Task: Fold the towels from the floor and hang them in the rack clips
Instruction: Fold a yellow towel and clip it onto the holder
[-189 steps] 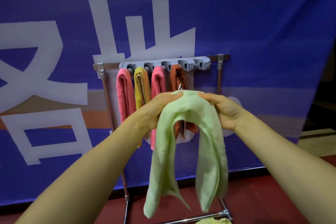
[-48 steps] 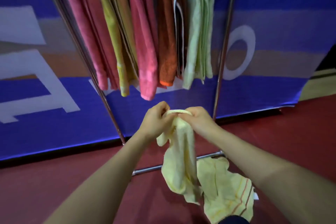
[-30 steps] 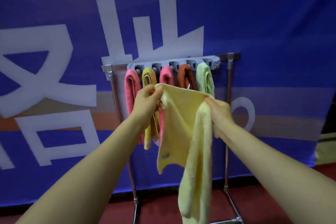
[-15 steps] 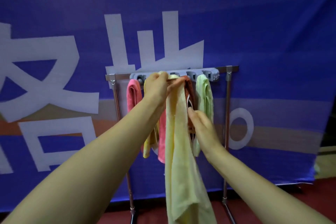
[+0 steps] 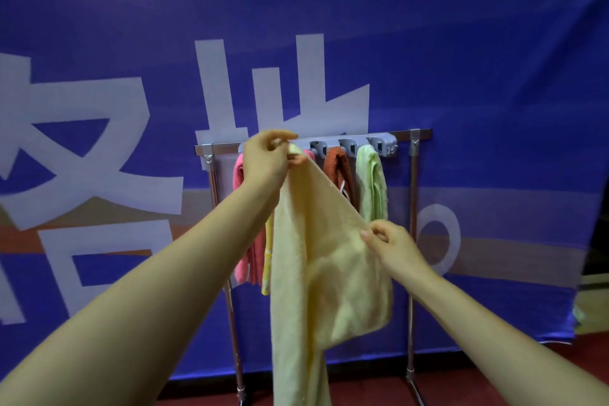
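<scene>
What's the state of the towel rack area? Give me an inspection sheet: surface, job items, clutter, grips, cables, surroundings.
Surface: red floor, only a strip visible.
Job's things: pale yellow towel held before the rack, unclipped; pink towel, yellow towel, rust towel and light green towel hang from the clip strip.
Clutter: nothing seen.
Grips: left hand pinches the pale yellow towel's top corner near the clips; right hand pinches its edge lower down.
Cables: nothing seen.
Surroundings: blue banner with white characters behind the rack.
</scene>
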Available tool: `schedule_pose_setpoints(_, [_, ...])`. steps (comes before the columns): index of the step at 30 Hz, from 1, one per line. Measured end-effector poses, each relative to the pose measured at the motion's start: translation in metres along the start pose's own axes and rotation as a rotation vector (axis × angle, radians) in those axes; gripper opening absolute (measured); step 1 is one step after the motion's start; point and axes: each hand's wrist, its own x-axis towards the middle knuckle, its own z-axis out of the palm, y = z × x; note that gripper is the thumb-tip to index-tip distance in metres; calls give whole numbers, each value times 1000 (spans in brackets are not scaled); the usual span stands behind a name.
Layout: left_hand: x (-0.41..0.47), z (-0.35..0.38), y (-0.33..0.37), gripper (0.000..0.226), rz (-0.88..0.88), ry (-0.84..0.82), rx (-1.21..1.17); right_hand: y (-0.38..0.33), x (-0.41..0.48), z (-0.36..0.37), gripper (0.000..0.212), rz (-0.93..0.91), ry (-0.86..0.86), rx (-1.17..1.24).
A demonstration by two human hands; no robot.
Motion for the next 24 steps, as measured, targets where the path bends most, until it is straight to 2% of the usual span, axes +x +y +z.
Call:
schedule_pose_setpoints(4, [-4,-11,-18,30,31,-50,329,3,7,-2,24,15,81,-22])
schedule_pose_setpoints(7, [-7,-26,-32,27,-16,-57,437,-3,15,-5,27,-34,128,-35])
schedule_pose_setpoints(11, [-16,-48,-55,28,-272,-39,288,-12,28,-13,30,-88,143,-61])
schedule_pose_setpoints(15, [-22,-60,-67,25,-390,-170,267,-20,38,-20,36,-116,132,-77])
schedule_pose_setpoints(17, [-21,-65,-69,16,-327,-351,462,-21,43,-24,36,-119,115,-111])
schedule_pose_setpoints(19, [-20,-69,-71,17,-173,-509,778,-21,47,-28,34,-128,93,-144])
schedule_pose_setpoints(21, [-22,-69,-68,17,-20,-480,954,-19,49,-33,32,-146,68,-167])
schedule_pose_setpoints(24, [-21,-70,-59,22,88,-371,811,-16,48,-45,34,-163,36,-250])
